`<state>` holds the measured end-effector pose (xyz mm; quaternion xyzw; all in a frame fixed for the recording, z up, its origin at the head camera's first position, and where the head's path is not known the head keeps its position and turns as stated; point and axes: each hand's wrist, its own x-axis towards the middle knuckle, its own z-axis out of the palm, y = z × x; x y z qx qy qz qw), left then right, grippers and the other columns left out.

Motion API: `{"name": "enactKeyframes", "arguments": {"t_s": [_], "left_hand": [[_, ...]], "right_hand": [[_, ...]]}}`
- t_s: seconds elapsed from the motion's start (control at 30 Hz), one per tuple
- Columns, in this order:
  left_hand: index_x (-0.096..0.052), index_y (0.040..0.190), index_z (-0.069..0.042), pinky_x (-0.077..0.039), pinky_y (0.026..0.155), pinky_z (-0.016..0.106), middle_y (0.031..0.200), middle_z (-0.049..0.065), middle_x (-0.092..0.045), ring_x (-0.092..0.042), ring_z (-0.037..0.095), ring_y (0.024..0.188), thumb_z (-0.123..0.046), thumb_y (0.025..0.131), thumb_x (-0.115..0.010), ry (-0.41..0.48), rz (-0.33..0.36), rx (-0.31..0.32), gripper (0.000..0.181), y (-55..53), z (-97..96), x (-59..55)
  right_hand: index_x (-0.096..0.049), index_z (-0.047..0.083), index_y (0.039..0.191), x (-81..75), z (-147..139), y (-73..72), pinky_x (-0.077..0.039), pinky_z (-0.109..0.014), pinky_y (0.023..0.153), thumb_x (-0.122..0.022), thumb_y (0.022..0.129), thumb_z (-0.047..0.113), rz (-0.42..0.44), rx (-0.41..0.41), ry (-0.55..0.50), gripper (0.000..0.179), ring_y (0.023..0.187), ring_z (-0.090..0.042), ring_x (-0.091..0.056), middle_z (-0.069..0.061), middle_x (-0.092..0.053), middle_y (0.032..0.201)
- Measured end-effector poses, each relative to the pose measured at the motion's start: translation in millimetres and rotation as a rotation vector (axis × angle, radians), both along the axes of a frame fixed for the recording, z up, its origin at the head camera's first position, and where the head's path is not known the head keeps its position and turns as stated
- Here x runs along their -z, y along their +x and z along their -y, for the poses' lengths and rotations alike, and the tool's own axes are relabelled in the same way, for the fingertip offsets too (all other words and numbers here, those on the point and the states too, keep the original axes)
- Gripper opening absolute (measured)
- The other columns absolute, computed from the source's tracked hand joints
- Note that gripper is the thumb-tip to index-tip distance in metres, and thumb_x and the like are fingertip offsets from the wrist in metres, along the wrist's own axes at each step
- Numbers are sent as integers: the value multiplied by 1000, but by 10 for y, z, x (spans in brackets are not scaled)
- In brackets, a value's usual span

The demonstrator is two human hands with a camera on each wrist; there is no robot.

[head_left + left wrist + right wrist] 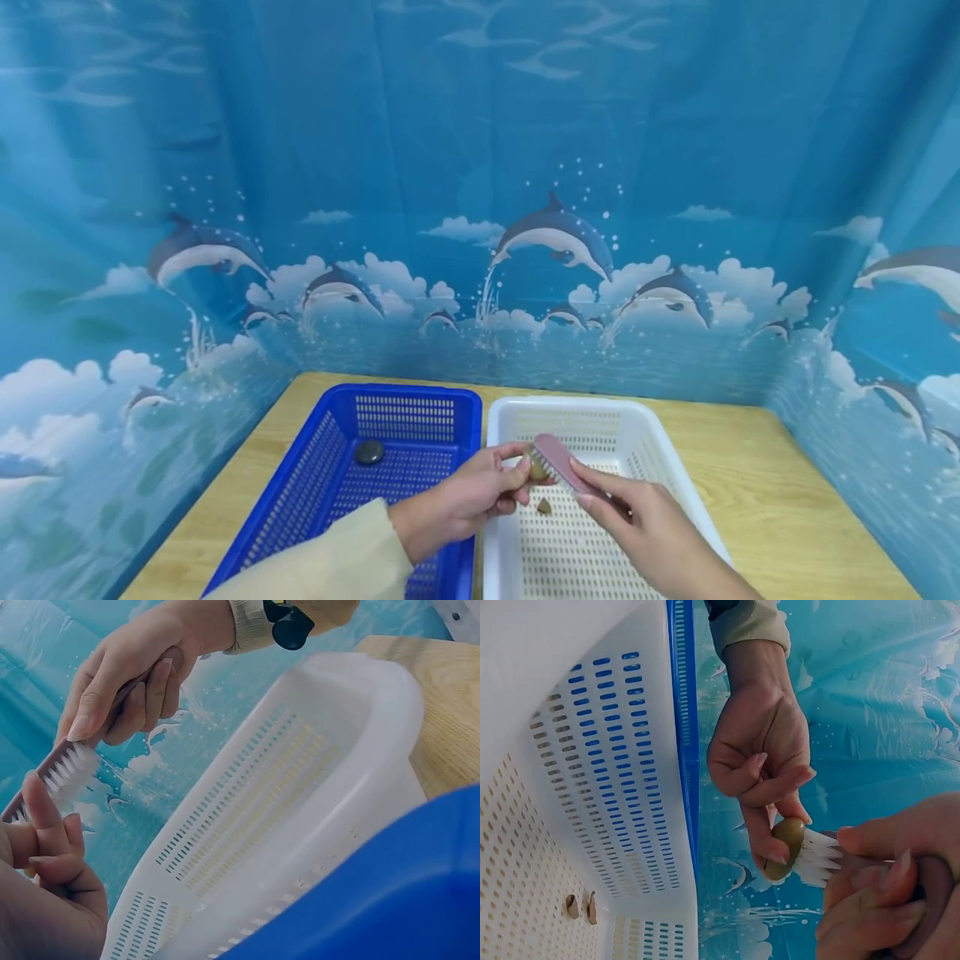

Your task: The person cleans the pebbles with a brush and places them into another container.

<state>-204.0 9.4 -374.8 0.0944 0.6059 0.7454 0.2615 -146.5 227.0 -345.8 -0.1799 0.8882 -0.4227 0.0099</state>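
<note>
Over the white basket, my left hand pinches a smooth yellowish-brown stone between thumb and fingers. My right hand grips a dusty-pink brush by its handle. In the right wrist view the brush's white bristles touch the stone's side. Seen from the left wrist, the right hand is curled round the handle, while the left hand mostly hides the stone. Small brown stones lie on the white basket's floor.
To the left stands a blue basket with a dark, rounded stone inside. Both baskets sit side by side on a wooden table. A dolphin-print curtain encloses the back and sides.
</note>
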Motion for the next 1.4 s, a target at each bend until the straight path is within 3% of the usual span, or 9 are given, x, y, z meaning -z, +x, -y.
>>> {"name": "enactKeyframes", "arguments": {"t_s": [0.07, 0.17, 0.3, 0.4, 0.57, 0.77, 1.03, 1.17, 1.4], "left_hand": [[-42, 142, 0, -26, 47, 13, 75, -5, -64, -49, 0, 53, -15, 103, -47, -27, -7, -8, 42, 10, -18, 2], [-47, 138, -1, -26, 46, 13, 79, -1, -69, -50, 0, 53, -15, 102, -49, -53, -27, 3, 39, 42, -33, 18], [-48, 136, -1, -28, 46, 13, 97, 10, -74, -51, -1, 54, -16, 102, -49, -42, -49, 46, 37, 97, -35, 19], [-46, 138, -1, -31, 48, 13, 106, 14, -72, -52, -1, 55, -16, 102, -49, -27, -62, 74, 39, 134, -36, 6], [-43, 141, -1, -37, 50, 12, 109, 16, -71, -52, -1, 55, -18, 101, -49, 13, -57, 117, 44, 147, -16, -15], [-44, 141, 2, -41, 53, 10, 103, 8, -73, -53, -4, 56, -19, 101, -48, 86, -36, 164, 45, 82, 14, -49], [-33, 147, 1, -34, 49, 11, 104, 4, -72, -53, -3, 56, -15, 105, -42, 159, -26, 175, 47, 29, 45, -48], [-32, 146, -5, -36, 54, 15, 112, 12, -70, -59, 1, 61, -14, 102, -50, 126, -52, 151, 49, 28, 48, -66], [-37, 143, -11, -38, 57, 19, 111, 14, -69, -61, 7, 66, -18, 100, -56, -71, -93, 89, 48, -11, 2, -74]], "right_hand": [[-55, 13, 138, 5, 16, 8, -43, -23, 49, -55, 99, 36, -7, -22, -12, 45, 53, -3, -39, -4, -68, 94], [-55, 12, 137, 2, 47, 13, -45, -23, 51, -55, 100, 34, -27, -51, -23, 44, 54, -2, -41, -8, -66, 119], [-56, 13, 137, -33, 65, 3, -45, -23, 49, -55, 100, 35, -54, -38, 0, 43, 51, -3, -40, -5, -68, 88], [-57, 14, 136, -60, 53, -8, -43, -23, 47, -55, 99, 36, -48, -12, 17, 43, 51, -4, -40, 3, -50, 66], [-57, 14, 136, -69, 27, -36, -42, -23, 46, -55, 99, 36, -24, 0, 7, 43, 51, -4, -39, 3, -48, 65], [-55, 14, 138, -70, 1, -63, -40, -24, 42, -54, 99, 35, 9, 14, -49, 44, 47, -4, -34, 2, -40, 60], [-52, 14, 141, -82, -18, -85, -36, -24, 38, -53, 101, 33, 36, 5, -93, 45, 43, -3, -30, 5, -36, 55], [-48, 14, 144, -90, -16, -98, -35, -24, 37, -52, 101, 32, 40, -14, -102, 46, 43, -3, -30, 6, -38, 53], [-44, 17, 145, -48, -55, -78, -39, -26, 41, -53, 101, 32, 44, 4, -45, 48, 45, -5, -35, 3, -48, 60]]}}
